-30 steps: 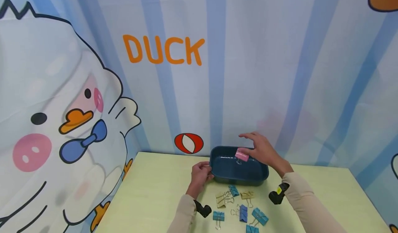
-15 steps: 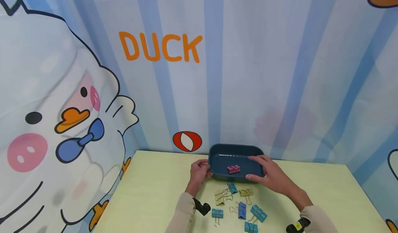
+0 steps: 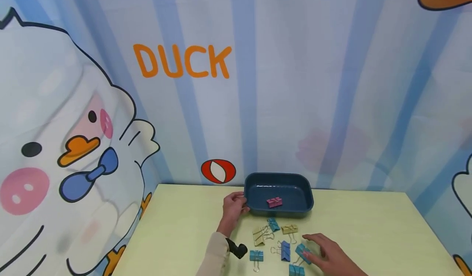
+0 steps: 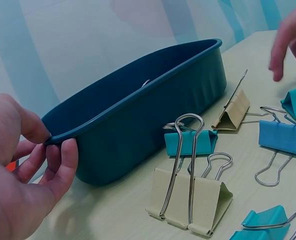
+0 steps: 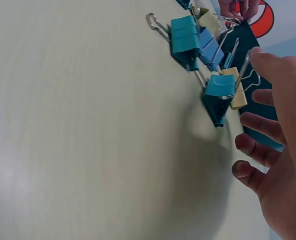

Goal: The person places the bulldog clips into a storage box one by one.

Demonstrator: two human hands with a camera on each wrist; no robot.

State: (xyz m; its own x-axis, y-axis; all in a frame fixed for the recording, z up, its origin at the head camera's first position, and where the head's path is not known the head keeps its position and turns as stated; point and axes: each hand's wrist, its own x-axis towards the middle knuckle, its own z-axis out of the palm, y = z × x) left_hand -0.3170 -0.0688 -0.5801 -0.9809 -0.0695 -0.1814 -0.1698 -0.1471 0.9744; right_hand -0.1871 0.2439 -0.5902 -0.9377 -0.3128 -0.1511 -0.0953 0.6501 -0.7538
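Observation:
My left hand (image 3: pixel 233 210) pinches the rim of a dark blue tray (image 4: pixel 153 120) at its left end, thumb over the edge and fingers beneath. Inside the tray lies a pink binder clip (image 3: pixel 274 202). My right hand (image 3: pixel 330 254) is low over the table, its fingers spread and nothing gripped. Its thumb tip overlaps the wire handle of a teal binder clip (image 5: pixel 220 95) in the right wrist view. Left of that clip lies a blue binder clip (image 3: pixel 285 251), and another teal binder clip (image 3: pixel 296 270) sits at the frame's lower edge.
Two cream binder clips, a left one (image 3: pixel 258 236) and a right one (image 3: pixel 289 229), lie before the tray. A small teal clip (image 3: pixel 273 225) is between them, and another teal clip (image 3: pixel 256 255) lies nearer. A printed curtain (image 3: pixel 280 83) hangs behind the pale table (image 3: pixel 368 227).
My right hand released the pink binder clip into the tray, then drew back towards me, down to the teal clip. The left hand stays on the tray's rim.

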